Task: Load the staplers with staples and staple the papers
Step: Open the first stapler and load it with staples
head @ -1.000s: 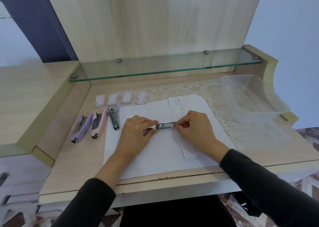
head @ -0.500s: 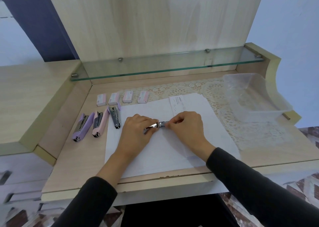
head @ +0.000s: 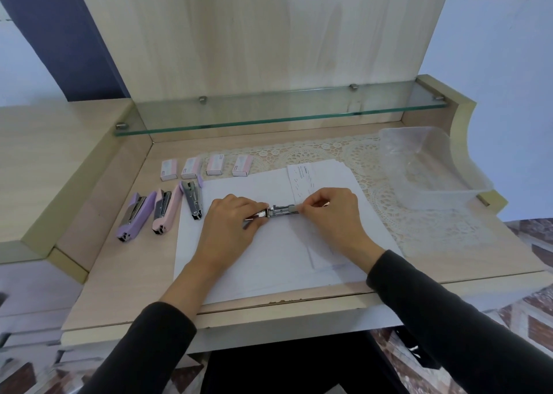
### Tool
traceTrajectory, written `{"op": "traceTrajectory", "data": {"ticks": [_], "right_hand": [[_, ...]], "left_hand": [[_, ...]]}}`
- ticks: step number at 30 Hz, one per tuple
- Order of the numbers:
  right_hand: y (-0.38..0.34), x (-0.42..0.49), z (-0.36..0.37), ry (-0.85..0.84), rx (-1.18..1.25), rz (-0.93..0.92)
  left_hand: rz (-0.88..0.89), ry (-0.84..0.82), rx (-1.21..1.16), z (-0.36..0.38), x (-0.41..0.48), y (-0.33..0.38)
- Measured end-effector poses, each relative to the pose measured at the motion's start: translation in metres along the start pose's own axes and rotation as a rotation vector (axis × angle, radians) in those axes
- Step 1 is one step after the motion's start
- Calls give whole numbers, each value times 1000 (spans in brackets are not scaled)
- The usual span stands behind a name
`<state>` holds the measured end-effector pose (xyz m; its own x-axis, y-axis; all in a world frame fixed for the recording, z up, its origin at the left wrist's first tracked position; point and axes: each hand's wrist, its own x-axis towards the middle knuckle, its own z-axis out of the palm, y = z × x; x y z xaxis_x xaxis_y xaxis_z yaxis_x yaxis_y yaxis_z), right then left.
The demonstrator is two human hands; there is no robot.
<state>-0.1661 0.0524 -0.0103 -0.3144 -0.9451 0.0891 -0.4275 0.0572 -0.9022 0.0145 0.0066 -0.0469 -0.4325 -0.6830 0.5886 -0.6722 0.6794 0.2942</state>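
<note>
A stapler (head: 281,211) with its metal magazine showing lies across the white papers (head: 269,262) at the middle of the desk. My left hand (head: 230,226) grips its left end. My right hand (head: 332,211) pinches its right end with thumb and fingertips. Three more staplers lie to the left: a purple one (head: 133,217), a pink one (head: 164,212) and an opened one (head: 193,199). Several small staple boxes (head: 206,166) sit in a row behind them.
A clear plastic tub (head: 431,166) stands at the back right on a lace mat (head: 329,151). A glass shelf (head: 278,112) overhangs the back of the desk. A printed slip (head: 302,181) lies on the papers behind my right hand.
My right hand slid left along the stapler, then back right, so more of the metal magazine shows between my hands again. My left hand stayed in place.
</note>
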Motion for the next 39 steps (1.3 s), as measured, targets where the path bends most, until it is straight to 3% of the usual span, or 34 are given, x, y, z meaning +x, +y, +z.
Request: {"op": "traceTrajectory", "data": {"ticks": [9, 24, 30, 39], "right_hand": [[-8, 12, -41, -48, 186, 19], [-9, 56, -154, 303, -149, 18], [9, 58, -157, 214, -280, 122], [14, 62, -160, 114, -452, 101]], "left_hand": [[-51, -22, 8, -1, 0, 2], [-50, -30, -1, -1, -2, 3], [-51, -45, 6, -3, -1, 4], [-69, -68, -5, -3, 0, 4]]}}
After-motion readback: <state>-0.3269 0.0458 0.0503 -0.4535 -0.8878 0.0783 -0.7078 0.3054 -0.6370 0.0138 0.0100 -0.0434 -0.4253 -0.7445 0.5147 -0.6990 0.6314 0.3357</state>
